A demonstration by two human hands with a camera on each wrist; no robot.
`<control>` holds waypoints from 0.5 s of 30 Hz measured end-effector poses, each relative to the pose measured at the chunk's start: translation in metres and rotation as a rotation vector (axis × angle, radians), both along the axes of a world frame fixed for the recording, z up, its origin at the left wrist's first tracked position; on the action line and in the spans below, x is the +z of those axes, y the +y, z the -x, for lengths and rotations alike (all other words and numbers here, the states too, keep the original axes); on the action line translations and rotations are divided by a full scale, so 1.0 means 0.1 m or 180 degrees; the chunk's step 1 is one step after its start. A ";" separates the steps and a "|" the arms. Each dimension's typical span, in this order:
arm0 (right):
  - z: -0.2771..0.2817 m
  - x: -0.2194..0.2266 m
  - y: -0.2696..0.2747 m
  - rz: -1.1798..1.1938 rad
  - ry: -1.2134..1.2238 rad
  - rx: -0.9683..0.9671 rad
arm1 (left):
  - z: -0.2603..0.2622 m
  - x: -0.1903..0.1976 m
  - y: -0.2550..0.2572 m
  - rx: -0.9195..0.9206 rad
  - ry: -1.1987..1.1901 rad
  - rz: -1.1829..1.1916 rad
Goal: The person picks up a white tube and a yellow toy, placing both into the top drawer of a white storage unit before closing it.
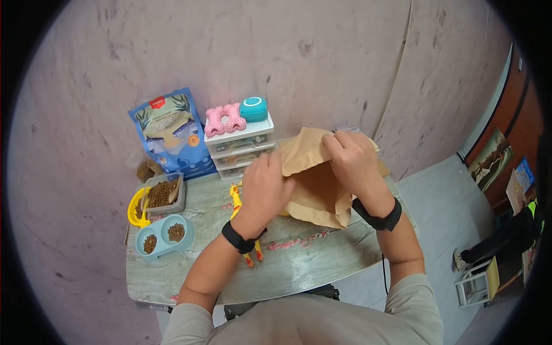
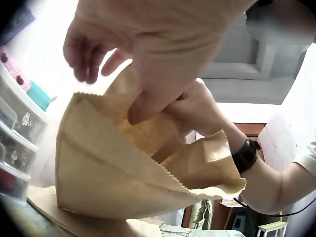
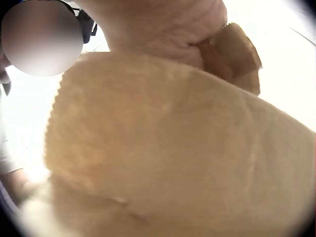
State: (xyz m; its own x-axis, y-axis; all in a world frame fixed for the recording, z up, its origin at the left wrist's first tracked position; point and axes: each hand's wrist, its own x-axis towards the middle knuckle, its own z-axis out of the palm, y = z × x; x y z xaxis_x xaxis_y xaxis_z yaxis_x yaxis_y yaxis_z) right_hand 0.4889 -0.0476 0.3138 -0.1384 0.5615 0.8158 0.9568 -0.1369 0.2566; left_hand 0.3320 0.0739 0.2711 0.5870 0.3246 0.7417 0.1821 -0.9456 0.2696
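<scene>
A brown paper bag (image 1: 319,198) stands over the table with its mouth spread wide and its zigzag rim showing. My right hand (image 1: 356,164) grips the far right part of the rim; in the right wrist view the bag's side (image 3: 163,143) hides most of the fingers. At the bag's left edge is my left hand (image 1: 267,187), its fingers loosely bent. The left wrist view shows this hand (image 2: 153,54) above the bag (image 2: 108,163), thumb hanging at the opening and the other fingers apart from the paper.
Left of the bag stands a drawer unit (image 1: 241,144) carrying pink toys (image 1: 225,119) and a teal brush (image 1: 253,109). Farther left are a blue food bag (image 1: 175,135), a kibble container (image 1: 164,194) and a double bowl (image 1: 165,237). A yellow rubber toy (image 1: 236,198) lies beneath my left arm.
</scene>
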 end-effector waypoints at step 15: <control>0.06 -0.22 -0.35 -0.0629 0.0540 -0.0582 | -0.09 -0.16 0.12 -0.0151 -0.0526 0.0719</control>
State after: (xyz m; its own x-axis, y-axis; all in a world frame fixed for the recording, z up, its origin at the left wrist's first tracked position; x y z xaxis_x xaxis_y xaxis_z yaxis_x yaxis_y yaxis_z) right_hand 0.4828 -0.0826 0.2923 0.0977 0.3930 0.9143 0.9386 -0.3419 0.0466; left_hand 0.3412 0.0856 0.2552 0.4826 0.4676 0.7406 0.0752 -0.8646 0.4969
